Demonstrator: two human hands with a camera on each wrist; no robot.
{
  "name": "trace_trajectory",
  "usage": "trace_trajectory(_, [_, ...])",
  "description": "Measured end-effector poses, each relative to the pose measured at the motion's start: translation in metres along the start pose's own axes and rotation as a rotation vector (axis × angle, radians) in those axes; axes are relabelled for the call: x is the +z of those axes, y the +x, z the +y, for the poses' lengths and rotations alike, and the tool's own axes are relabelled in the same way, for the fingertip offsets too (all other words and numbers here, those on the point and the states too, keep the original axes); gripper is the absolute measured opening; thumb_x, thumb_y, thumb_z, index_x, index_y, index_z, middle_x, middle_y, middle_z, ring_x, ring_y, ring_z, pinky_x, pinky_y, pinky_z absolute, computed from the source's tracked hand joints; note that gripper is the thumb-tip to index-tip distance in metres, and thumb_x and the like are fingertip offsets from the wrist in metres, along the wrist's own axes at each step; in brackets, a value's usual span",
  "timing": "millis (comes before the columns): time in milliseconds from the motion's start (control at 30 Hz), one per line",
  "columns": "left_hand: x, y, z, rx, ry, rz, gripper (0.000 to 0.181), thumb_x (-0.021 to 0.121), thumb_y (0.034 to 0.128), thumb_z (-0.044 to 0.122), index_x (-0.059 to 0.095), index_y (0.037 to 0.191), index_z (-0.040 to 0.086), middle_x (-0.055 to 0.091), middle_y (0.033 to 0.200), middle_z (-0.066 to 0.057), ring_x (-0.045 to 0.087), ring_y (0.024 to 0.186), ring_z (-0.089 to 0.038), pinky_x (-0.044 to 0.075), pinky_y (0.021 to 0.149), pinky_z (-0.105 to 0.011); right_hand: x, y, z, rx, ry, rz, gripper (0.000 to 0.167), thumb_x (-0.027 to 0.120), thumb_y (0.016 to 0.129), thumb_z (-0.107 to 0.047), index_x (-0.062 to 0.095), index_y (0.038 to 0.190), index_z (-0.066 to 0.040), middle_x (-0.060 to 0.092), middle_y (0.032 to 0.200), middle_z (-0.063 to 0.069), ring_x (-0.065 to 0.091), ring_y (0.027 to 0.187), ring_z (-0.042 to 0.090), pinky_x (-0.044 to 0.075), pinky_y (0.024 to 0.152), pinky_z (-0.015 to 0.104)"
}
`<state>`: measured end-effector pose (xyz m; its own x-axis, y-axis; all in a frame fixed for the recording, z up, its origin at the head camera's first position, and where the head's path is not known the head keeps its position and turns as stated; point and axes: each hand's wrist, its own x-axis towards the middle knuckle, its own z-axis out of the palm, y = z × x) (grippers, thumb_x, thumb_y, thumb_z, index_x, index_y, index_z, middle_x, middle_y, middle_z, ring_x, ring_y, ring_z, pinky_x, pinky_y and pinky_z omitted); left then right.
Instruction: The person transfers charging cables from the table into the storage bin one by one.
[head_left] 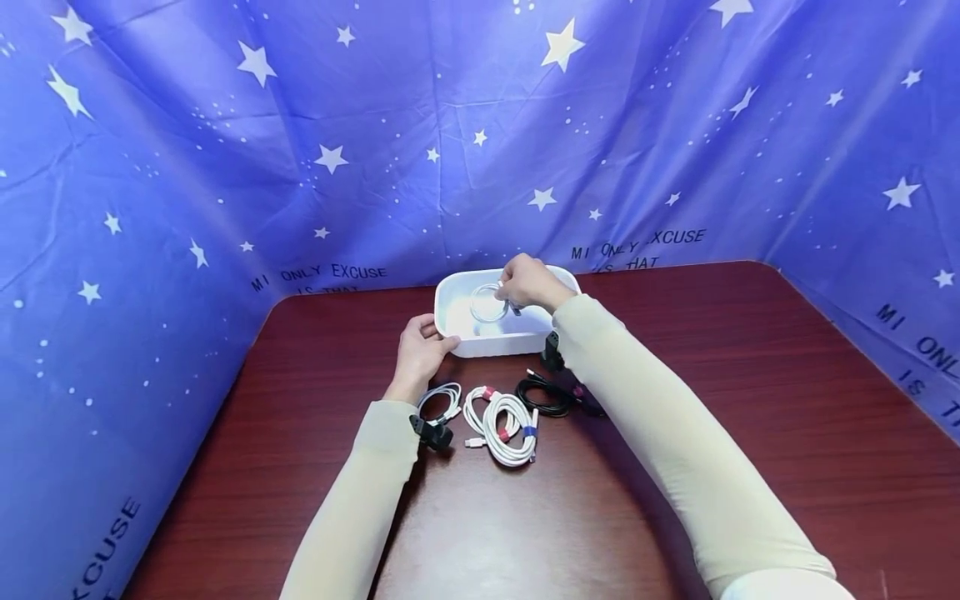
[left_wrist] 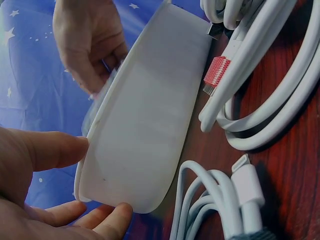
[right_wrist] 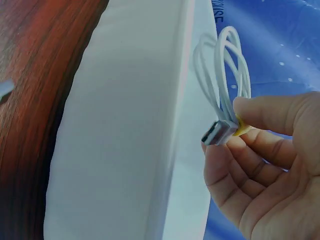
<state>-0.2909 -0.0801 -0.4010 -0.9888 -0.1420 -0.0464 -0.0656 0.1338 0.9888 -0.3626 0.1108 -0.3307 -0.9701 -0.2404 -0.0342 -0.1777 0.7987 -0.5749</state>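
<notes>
My right hand (head_left: 528, 283) pinches a coiled white USB cable (right_wrist: 221, 65) between thumb and fingers, over the white plastic bin (head_left: 502, 345). A yellow tie (right_wrist: 242, 127) wraps the coil, and its metal USB plug (right_wrist: 218, 133) points out beside the fingertips. At the bin's left end, my left hand (head_left: 420, 354) grips the wall, thumb on the rim and fingers against the outside. The left wrist view shows the bin's outer side and the right hand beyond its rim. Much of the bin's inside right is hidden by the right hand and forearm.
In front of the bin lie a thin pale coiled cable (head_left: 454, 402), white coiled cables with red ties (head_left: 488, 392) and a blue tie (head_left: 529, 432), and black coiled cable (head_left: 551, 410), partly behind the right sleeve. A starry blue curtain (head_left: 450, 100) borders the dark red wooden table (head_left: 300, 417).
</notes>
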Motion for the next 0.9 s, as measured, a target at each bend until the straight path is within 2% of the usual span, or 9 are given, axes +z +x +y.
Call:
trace_trajectory(233, [0.002,0.0,-0.001,0.006,-0.023,0.012,0.057,0.07,0.0784,-0.008,0.046,0.13,-0.005,0.059,0.122,-0.023,0.058,0.112,-0.03,0.05,0.091,-0.035,0.012,0.012,-0.012,0.138,0.017,-0.044,0.009,0.066,0.083,-0.007,0.064,0.076,-0.002,0.061,0.059,0.006,0.059,0.051,0.015,0.054,0.057,0.028])
trace_trajectory(433, [-0.001,0.002,-0.002,0.011,-0.026,0.005,0.059,0.07,0.078,-0.008,0.045,0.131,-0.007,0.058,0.123,-0.024,0.057,0.114,-0.031,0.05,0.091,-0.035,0.026,0.021,-0.018,0.196,-0.023,-0.055,0.004,0.063,0.079,-0.004,0.06,0.079,-0.001,0.062,0.072,0.009,0.056,0.046,0.012,0.056,0.058,0.03])
trace_trajectory(733, [-0.001,0.002,0.001,0.006,-0.025,0.002,0.059,0.07,0.0779,-0.008,0.045,0.131,-0.007,0.057,0.124,-0.024,0.056,0.115,-0.032,0.049,0.092,-0.035,0.036,0.027,-0.017,0.292,0.007,-0.107,0.01,0.066,0.081,-0.003,0.059,0.085,0.002,0.062,0.083,0.013,0.057,0.047,0.013,0.056,0.058,0.027])
trace_trajectory(900, [0.002,0.001,0.0,0.006,-0.012,0.021,0.058,0.07,0.0775,-0.008,0.046,0.13,-0.006,0.058,0.122,-0.023,0.058,0.113,-0.03,0.049,0.092,-0.036,0.04,0.028,-0.014,0.31,0.003,-0.131,0.016,0.066,0.082,-0.004,0.057,0.093,0.005,0.06,0.093,0.018,0.06,0.051,0.015,0.056,0.06,0.028])
